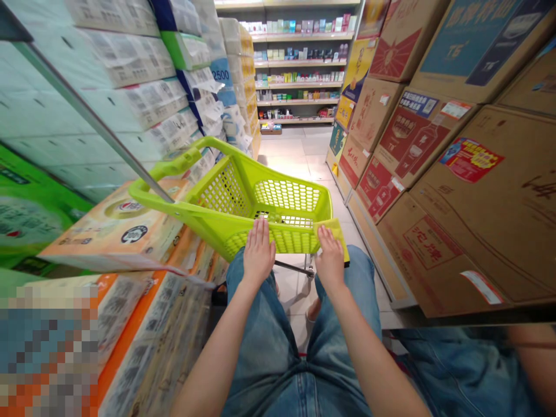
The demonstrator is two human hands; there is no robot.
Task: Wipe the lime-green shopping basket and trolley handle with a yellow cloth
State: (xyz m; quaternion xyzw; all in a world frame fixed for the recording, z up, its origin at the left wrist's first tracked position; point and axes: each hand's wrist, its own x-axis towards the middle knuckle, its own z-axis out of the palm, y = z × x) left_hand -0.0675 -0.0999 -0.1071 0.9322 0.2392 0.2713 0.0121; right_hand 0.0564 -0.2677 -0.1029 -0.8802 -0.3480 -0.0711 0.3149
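Note:
A lime-green shopping cart (286, 174) with a lattice basket stands side-on in front of my knees. My left hand (259, 250) lies flat against the basket's near wall, fingers straight and pointing up at the rim, holding nothing. At the basket's right front corner, my right hand (330, 258) grips a yellow cloth (335, 227) and presses it to the rim. The cloth hangs down past the corner, and part of it is hidden under my fingers. A metal pole (93, 119) rises from the cart's handle end towards the upper left.
Stacked tissue packs (143, 63) line the left side, with an orange-white carton (125, 231) close to the cart. Cardboard boxes (473, 214) are piled on the right. A shelf unit (299, 61) with small goods closes the aisle's far end. A mirror-like surface (460, 365) is at lower right.

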